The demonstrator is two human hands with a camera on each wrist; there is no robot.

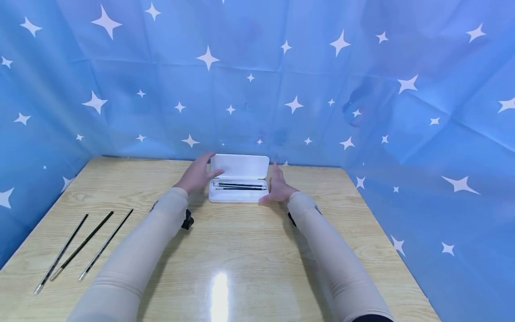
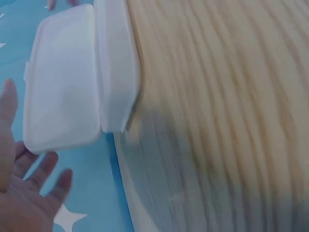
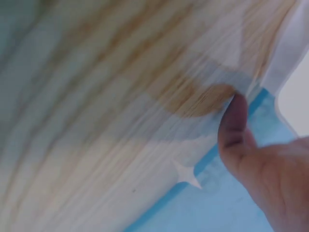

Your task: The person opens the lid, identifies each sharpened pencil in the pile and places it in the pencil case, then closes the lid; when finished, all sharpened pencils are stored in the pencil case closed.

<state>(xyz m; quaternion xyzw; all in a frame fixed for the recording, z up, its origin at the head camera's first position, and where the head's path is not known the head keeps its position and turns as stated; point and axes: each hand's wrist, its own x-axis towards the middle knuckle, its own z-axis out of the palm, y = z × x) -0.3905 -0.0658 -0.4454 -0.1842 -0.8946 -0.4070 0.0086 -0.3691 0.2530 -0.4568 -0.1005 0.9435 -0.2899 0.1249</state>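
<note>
A white pencil case lies at the far middle of the table, its lid raised against the back. Inside its tray are a few dark pencils. At the lid's left side is my left hand, fingers spread and thumb in front of the lid. In the left wrist view those fingertips come right to the lid's corner. My right hand stands at the case's right end, fingers extended upward and thumb by the front right corner. The right wrist view shows that thumb close to the white case wall.
Three dark pencils lie side by side on the left of the wooden table. A blue curtain with white stars hangs directly behind the table and along its sides.
</note>
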